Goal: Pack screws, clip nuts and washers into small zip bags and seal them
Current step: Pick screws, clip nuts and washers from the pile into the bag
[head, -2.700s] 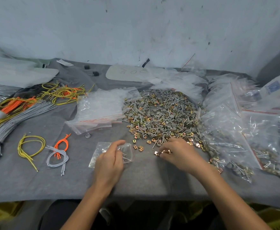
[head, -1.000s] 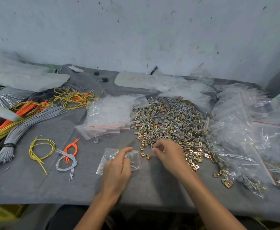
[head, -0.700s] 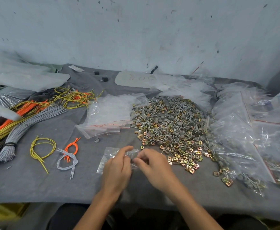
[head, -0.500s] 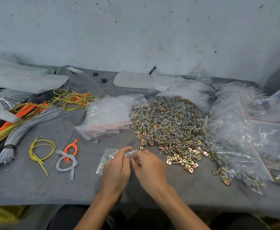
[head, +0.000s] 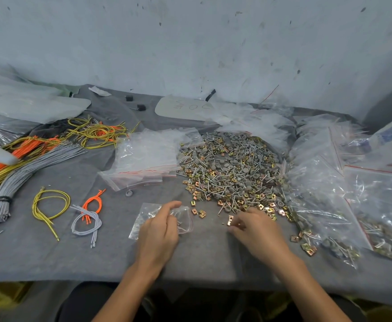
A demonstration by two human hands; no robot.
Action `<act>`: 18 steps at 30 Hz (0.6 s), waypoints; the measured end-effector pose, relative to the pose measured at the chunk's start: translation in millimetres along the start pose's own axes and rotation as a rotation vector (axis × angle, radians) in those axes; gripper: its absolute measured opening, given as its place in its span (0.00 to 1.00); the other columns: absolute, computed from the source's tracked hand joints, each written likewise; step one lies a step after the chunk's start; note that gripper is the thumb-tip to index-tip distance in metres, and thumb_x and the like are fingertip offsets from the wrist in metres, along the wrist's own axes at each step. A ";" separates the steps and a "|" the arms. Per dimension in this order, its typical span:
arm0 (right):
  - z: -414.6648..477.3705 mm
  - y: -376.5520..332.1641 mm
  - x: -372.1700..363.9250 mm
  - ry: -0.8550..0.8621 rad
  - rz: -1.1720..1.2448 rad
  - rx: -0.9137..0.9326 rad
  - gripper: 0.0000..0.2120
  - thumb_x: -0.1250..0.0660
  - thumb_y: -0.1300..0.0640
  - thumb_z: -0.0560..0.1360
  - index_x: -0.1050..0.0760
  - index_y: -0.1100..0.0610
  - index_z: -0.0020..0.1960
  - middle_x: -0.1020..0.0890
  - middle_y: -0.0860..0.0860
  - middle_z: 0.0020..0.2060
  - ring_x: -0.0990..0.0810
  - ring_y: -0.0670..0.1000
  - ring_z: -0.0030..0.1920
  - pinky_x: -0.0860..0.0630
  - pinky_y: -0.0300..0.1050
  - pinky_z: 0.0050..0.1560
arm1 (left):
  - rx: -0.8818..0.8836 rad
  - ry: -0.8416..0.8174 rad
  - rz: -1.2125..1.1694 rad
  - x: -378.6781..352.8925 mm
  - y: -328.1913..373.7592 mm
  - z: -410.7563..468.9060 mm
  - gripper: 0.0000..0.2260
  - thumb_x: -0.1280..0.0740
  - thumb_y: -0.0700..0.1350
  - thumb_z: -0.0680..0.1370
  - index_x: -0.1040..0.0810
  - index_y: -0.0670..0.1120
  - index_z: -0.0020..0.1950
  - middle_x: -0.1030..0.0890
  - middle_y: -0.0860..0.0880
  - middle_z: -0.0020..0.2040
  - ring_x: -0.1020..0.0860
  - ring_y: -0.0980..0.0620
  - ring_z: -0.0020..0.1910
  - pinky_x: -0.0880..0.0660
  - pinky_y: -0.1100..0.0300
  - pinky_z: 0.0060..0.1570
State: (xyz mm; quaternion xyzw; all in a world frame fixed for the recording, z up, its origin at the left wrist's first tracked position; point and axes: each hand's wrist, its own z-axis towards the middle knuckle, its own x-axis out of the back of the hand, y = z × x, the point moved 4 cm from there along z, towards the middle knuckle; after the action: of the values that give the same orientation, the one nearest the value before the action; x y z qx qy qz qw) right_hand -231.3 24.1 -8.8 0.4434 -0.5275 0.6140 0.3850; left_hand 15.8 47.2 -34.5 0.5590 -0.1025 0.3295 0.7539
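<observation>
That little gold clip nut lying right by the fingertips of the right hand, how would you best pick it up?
Pinch the clip nut by its two long edges, coming straight down from above with thumb and forefinger of the right hand. It lies flat on the grey cloth, apart from the big pile, so nothing crowds it, and its folded metal should give firm sides to squeeze.

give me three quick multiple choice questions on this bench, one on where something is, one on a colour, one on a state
1. The small zip bag lies:
A under the left hand
B on the hardware pile
C by the wall

2. The small wire loop left of the grey loop is:
A blue
B yellow
C white

3. The right hand is:
A inside the bag
B at loose clip nuts
C off the table

Answers: 1 A, the hand rests on it. 2 B, it is yellow. 3 B, its fingers touch nuts by the pile's near edge.
</observation>
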 end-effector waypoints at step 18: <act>-7.1 -33.7 -0.4 0.046 0.405 0.017 0.07 0.31 0.57 0.76 0.26 0.47 0.43 0.20 0.44 0.37 0.22 0.42 0.40 0.27 0.36 0.38 | -0.008 0.000 0.012 0.2 0.9 0.1 0.18 0.47 0.51 0.76 0.23 0.59 0.61 0.22 0.59 0.32 0.23 0.58 0.34 0.29 0.54 0.35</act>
State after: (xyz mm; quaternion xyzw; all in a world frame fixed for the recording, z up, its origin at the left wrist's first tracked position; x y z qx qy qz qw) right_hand -200.5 36.1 0.7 0.3173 -0.5918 0.6931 0.2621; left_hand 15.4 47.3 -33.7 0.5555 -0.1071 0.3337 0.7540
